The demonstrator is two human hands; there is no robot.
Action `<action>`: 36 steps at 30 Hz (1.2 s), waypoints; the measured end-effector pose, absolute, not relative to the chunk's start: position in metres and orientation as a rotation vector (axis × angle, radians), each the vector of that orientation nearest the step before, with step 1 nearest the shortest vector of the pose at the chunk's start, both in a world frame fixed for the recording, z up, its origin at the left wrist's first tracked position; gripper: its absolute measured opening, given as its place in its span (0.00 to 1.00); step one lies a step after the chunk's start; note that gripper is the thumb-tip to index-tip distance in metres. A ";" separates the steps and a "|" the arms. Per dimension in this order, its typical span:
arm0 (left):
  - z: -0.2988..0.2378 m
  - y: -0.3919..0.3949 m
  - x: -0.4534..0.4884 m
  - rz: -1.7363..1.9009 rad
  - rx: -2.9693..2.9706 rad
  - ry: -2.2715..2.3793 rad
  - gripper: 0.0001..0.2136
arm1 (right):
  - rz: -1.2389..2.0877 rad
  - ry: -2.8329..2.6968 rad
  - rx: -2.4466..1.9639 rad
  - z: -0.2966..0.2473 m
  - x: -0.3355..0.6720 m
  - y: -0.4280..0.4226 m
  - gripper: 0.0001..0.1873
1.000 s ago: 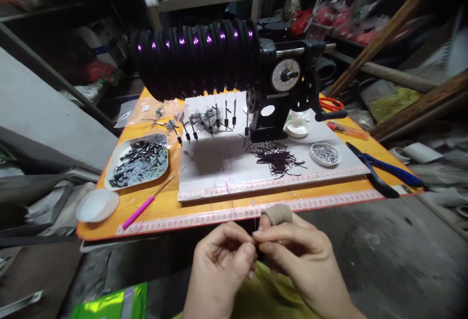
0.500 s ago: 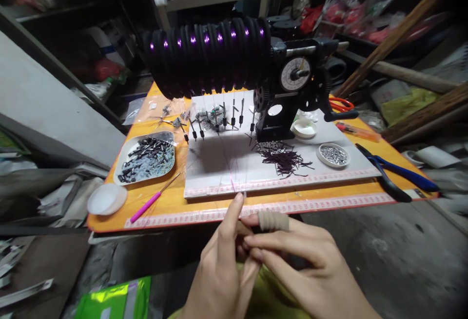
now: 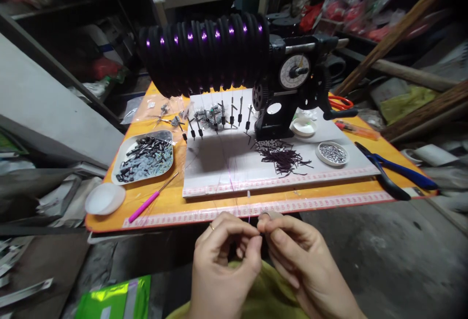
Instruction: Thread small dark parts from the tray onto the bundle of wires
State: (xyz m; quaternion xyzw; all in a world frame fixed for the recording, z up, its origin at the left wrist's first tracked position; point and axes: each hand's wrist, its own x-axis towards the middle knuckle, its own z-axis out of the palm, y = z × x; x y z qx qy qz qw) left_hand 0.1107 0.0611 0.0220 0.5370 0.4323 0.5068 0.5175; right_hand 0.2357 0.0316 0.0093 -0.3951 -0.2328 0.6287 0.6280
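Observation:
A thin purple line [image 3: 230,177] runs down from the row of black spools [image 3: 204,55] to my fingers at the table's front edge. My left hand [image 3: 228,255], wearing a ring, pinches thumb against index finger where the line arrives. Right beside it, my right hand [image 3: 300,246] is also closed in a pinch, a wrap around its index finger. Their fingertips almost meet; the end of the line is too fine to follow between them. Small dark pieces with black stoppers [image 3: 223,119] hang on lines below the spools.
A black hand-cranked winder [image 3: 281,94] carries the spools. On the white board [image 3: 204,182] lie short dark tubes [image 3: 287,160]. Around it are a tray of small parts [image 3: 119,172], a dish of metal bits [image 3: 332,154], a pink-handled hook [image 3: 144,207], and pliers [image 3: 405,175].
My left index finger, raised before, has come down into a pinch with the thumb. My right hand has turned and shifted slightly, its fingertips now beside the left ones.

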 end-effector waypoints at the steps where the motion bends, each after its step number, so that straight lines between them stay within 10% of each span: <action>1: 0.023 0.061 0.112 1.230 1.213 1.037 0.07 | 1.459 -0.492 -0.895 0.009 0.234 0.032 0.04; 36: 0.023 0.058 0.112 1.229 1.300 1.100 0.08 | 1.437 -0.399 -0.952 0.024 0.225 0.034 0.15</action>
